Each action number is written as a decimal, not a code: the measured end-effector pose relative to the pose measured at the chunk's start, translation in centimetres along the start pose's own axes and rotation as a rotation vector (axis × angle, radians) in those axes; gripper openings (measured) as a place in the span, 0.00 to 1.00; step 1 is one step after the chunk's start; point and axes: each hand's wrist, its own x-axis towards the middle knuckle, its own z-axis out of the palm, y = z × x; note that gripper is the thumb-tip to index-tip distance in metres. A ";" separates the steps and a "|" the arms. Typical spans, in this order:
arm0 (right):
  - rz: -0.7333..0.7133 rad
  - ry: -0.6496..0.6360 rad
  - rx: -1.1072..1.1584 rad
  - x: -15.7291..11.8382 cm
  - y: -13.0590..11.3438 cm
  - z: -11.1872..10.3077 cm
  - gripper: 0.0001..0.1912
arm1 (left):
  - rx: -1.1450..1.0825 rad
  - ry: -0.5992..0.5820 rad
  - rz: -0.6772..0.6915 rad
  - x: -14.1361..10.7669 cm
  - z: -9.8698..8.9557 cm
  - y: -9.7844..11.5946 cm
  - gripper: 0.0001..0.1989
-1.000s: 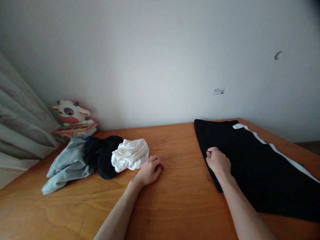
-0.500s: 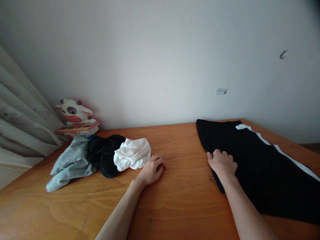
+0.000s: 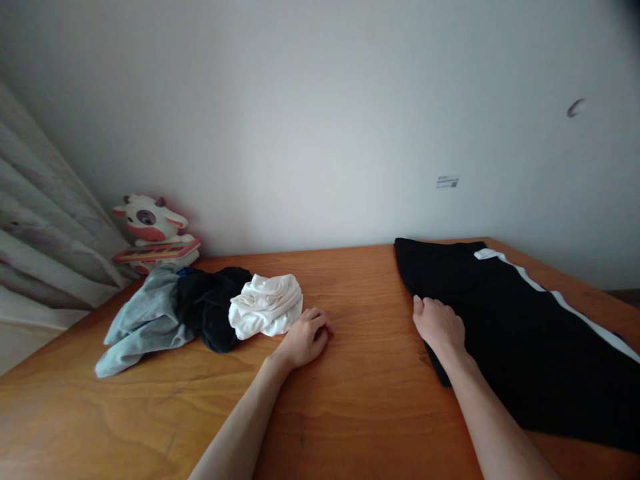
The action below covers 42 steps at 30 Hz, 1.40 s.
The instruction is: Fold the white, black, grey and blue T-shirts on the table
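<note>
My left hand (image 3: 306, 338) lies on the wooden table, its fingers loosely curved and nothing held between them. Just beyond it is a crumpled white cloth garment (image 3: 267, 305), close to the knuckles. A black garment with a white stripe (image 3: 515, 333) is spread flat at the right. At that garment's left edge rests my right hand (image 3: 439, 325), thumb out to the side and fingers curled down on the fabric; the fingertips are hidden beneath the hand.
Left of the white cloth lie a bunched dark garment (image 3: 213, 307) and a grey garment (image 3: 147, 327). A cow-shaped toy keyboard (image 3: 157, 233) stands in the back left corner by a curtain (image 3: 45, 227). Behind the table (image 3: 345, 373) rises a pale wall (image 3: 310, 127).
My right hand has shifted slightly left on the black garment and its fingers have curled in more. My left hand stays put. The view has turned a little.
</note>
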 end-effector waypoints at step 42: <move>-0.664 -0.859 1.427 -7.6 -7.6 -0.9 0.25 | -0.034 -0.007 -0.045 0.1 -1.0 0.2 0.16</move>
